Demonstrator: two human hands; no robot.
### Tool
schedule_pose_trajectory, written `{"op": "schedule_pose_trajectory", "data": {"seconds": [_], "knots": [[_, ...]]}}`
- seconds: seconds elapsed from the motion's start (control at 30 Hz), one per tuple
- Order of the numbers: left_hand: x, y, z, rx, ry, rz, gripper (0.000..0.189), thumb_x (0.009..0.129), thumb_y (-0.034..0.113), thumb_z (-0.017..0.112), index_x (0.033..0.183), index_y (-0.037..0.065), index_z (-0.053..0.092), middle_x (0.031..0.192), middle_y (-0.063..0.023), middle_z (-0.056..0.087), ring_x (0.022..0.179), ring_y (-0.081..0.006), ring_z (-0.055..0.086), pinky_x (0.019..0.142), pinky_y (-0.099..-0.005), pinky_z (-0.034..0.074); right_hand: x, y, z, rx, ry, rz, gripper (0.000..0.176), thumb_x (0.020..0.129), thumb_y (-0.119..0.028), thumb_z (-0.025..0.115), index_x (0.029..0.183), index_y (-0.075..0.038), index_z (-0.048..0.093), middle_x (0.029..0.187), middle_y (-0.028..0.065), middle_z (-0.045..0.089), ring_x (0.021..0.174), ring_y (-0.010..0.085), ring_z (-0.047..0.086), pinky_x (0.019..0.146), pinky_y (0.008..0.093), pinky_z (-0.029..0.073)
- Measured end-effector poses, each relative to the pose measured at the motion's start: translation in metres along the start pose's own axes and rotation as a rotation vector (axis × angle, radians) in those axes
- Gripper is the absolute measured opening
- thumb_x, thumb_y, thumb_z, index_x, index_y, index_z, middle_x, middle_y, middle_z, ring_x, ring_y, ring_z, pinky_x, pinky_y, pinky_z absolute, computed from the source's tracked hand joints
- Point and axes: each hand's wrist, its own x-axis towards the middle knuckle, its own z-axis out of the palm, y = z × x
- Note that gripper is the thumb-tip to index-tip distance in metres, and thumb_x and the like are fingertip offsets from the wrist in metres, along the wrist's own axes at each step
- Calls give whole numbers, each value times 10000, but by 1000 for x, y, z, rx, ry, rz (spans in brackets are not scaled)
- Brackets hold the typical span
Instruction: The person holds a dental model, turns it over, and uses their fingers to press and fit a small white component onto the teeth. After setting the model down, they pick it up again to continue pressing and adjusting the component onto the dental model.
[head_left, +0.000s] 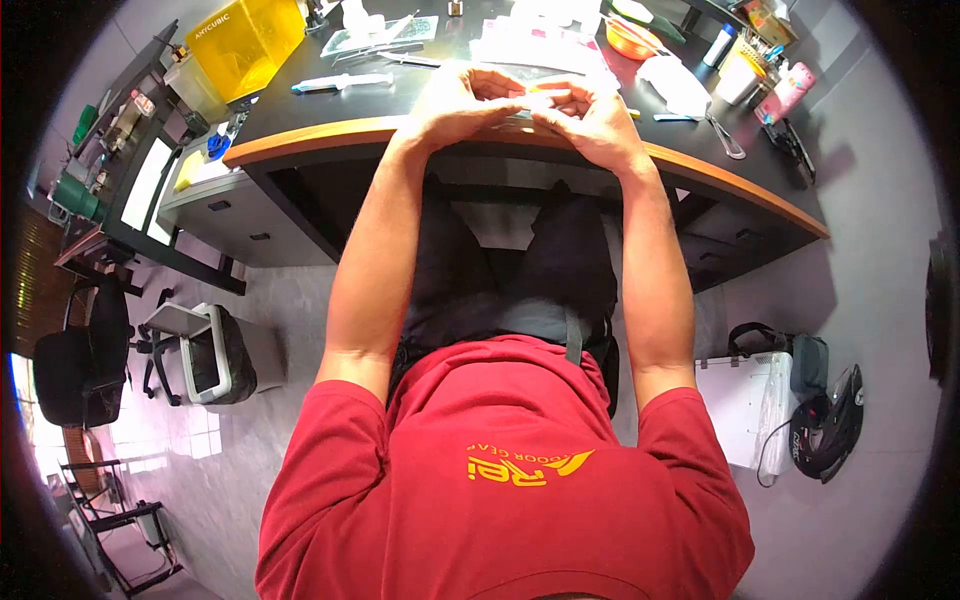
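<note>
Both of my hands meet over the front edge of the black desk (330, 112), fingertips close together. My left hand (462, 103) has its fingers curled inward. My right hand (592, 118) is bent toward it from the other side. Between the fingertips is something small and pale, too small and bright to make out. Left of my hands lies a syringe with blue contents (342, 83). Thin metal tools (380, 50) rest behind it by a patterned mat. To the right are a white cloth-like item (675, 85) and an orange bowl (633, 38).
A yellow box (243, 45) stands at the back left. A white tub (740, 78), a pink bottle (785, 92) and a looped metal tool (725, 138) are at the right. The desk's wooden edge (300, 140) runs below my forearms; a bin (213, 355) stands lower left.
</note>
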Motion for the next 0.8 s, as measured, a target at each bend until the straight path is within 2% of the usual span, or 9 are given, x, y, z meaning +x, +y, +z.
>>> {"op": "schedule_pose_trajectory", "data": {"seconds": [0.07, 0.17, 0.37, 0.47, 0.8], "knots": [[0, 0, 0, 1, 3, 15, 365, 837, 252, 842, 1112, 28, 752, 1016, -107, 765, 906, -153, 708, 823, -282, 560, 0, -2, -2, 20, -2, -8, 302, 875, -255, 812, 1085, -47, 747, 936, 41, 749, 815, 73, 652, 743, 236, 537], [-1, 4, 1, 0, 15, -18, 373, 832, 258, 850, 1108, 26, 751, 1002, -103, 767, 901, -149, 708, 823, -281, 558, 3, 7, -2, 80, -24, -61, 285, 873, -237, 815, 1071, -47, 740, 941, 42, 748, 816, 74, 659, 735, 238, 535], [-1, 3, 0, 7, -16, 2, 331, 863, 204, 817, 1137, 36, 736, 1035, -81, 756, 941, -119, 683, 832, -273, 549, 2, 8, -3, 32, -15, -23, 255, 882, -221, 810, 1059, -50, 742, 935, 44, 749, 818, 78, 667, 726, 240, 533], [3, -6, -1, 28, -17, 20, 385, 844, 285, 838, 1139, 53, 750, 1004, -101, 772, 902, -140, 702, 816, -276, 547, 1, 2, -2, 56, -19, -13, 243, 885, -220, 810, 1046, -51, 741, 936, 45, 749, 823, 81, 670, 722, 240, 532], [4, -7, -1, 25, -13, 36, 345, 847, 265, 829, 1108, 47, 767, 1022, -97, 774, 903, -143, 704, 828, -279, 548, 1, 4, -2, 92, -13, -17, 236, 874, -216, 825, 1021, -55, 735, 940, 23, 733, 822, 65, 638, 725, 236, 523]]}}
